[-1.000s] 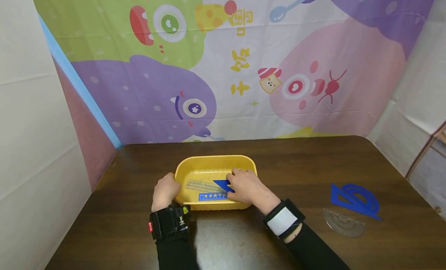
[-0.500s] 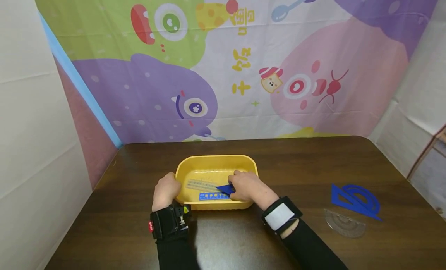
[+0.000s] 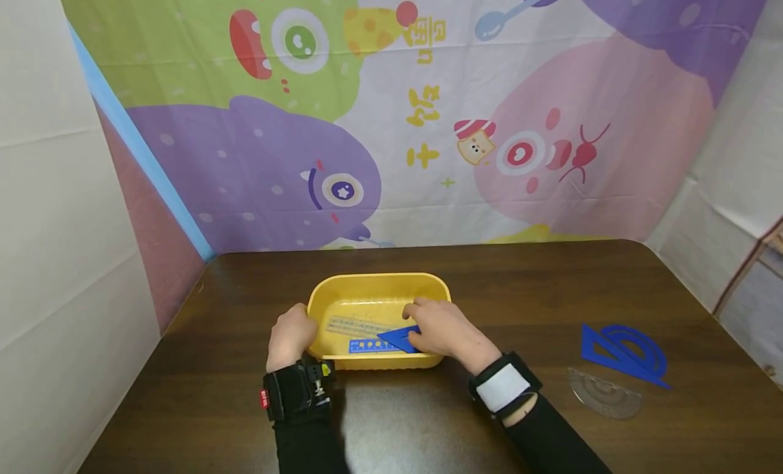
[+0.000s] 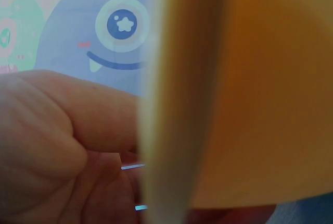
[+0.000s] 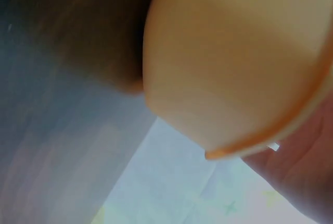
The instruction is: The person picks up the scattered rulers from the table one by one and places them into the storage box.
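Observation:
A yellow plastic basin (image 3: 361, 281) stands on the table in the head view. My left hand (image 3: 291, 334) grips its left side; in the left wrist view, the thumb (image 4: 104, 117) lies against the wall and fingers show beneath. Inside are a clear ruler (image 3: 351, 326), a blue ruler (image 3: 365, 345) and a blue set square (image 3: 399, 339) overlapping the blue ruler's right end. My right hand (image 3: 443, 329) reaches over the basin's right side, fingers and thumb apart, the thumb at the set square. The right wrist view shows mostly the basin's outer wall (image 5: 223, 62), its fingertips hidden.
On the right of the brown table (image 3: 489, 419) lie a blue set square and a blue protractor (image 3: 651, 348), overlapping. A clear protractor (image 3: 605, 394) lies just in front of them. A cartoon-printed cloth (image 3: 428, 209) hangs behind the table.
The blue set square, earlier raised and pinched in my right hand, now lies lower and flatter in the basin. The right fingers have spread from it. My left hand has stayed put.

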The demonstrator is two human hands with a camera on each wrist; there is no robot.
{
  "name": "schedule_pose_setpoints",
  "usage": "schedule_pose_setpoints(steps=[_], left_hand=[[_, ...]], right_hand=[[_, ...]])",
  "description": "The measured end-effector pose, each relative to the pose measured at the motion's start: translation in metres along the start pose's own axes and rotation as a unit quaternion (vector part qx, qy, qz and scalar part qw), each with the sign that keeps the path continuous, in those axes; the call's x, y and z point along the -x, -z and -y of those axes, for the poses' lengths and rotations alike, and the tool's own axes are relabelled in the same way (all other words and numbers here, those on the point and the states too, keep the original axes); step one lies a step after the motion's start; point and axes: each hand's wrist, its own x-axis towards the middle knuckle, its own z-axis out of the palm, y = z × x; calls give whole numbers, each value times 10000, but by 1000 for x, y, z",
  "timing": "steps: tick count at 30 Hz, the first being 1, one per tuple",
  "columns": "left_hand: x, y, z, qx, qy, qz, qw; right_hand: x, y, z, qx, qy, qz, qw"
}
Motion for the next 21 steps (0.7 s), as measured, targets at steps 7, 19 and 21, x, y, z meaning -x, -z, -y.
schedule_pose_setpoints(steps=[7,19,21], left_hand=[[1,0,-1,-8,27,24,10000],[1,1,-3,-41,-17,-9,10000],[1,1,-2,-33,-6,-2,10000]], right_hand=[[10,8,-12,-100,199,-714,9972],[25,25,-40,85,303,-1424,9893],[27,27,-45,79,273,-1501,9883]])
